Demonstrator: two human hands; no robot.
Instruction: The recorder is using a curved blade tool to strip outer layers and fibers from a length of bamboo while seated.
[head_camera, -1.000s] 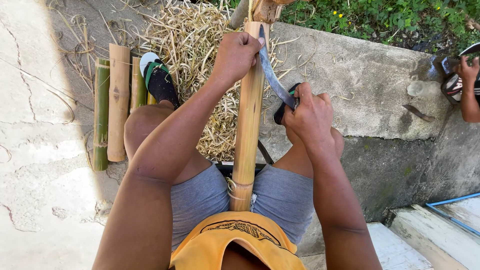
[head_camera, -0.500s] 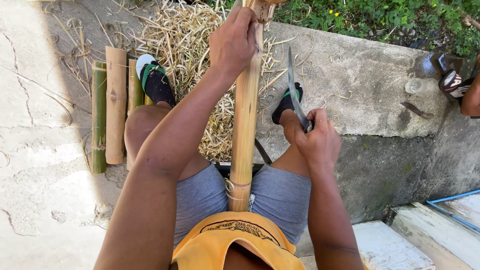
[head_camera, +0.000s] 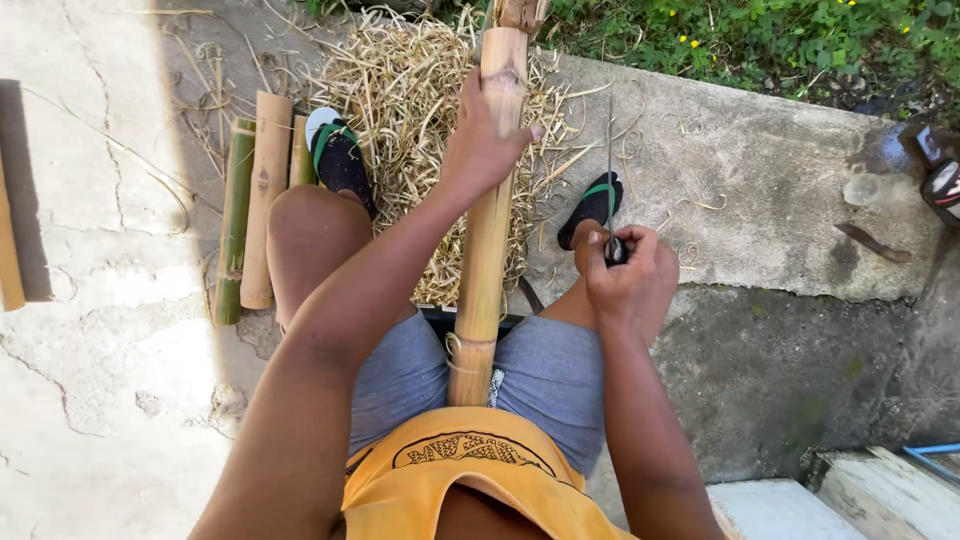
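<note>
One bamboo pole (head_camera: 487, 240) is standing nearly upright between our knees, its lower end resting down by our grey shorts (head_camera: 545, 375) and its top reaching past the upper edge of the view. We are wrapping our left hand (head_camera: 482, 140) around it high up, fingers curled tight against the pale stalk, thumb pointing toward the right. We are closing our right hand (head_camera: 622, 272) into a fist on the dark handle of a knife (head_camera: 610, 170), and the thin blade is pointing straight up, just beside the pole but apart from it. That hand is sitting over our right knee.

We are wearing a yellow shirt (head_camera: 470, 470) and black sandals with green straps: the left sandal (head_camera: 338, 155) is lying at the edge of a heap of dry shavings (head_camera: 400, 110), the right sandal (head_camera: 592, 205) on bare concrete. The heap is spreading out behind the pole, loose on the ground, held by no bin or basket that we can see.

Several cut bamboo lengths (head_camera: 256, 200) are lying side by side to the left of our left leg, one green, the others tan. Another person's sandalled foot (head_camera: 940, 180) is showing at the right edge, and green plants (head_camera: 760, 40) are growing along the top.
</note>
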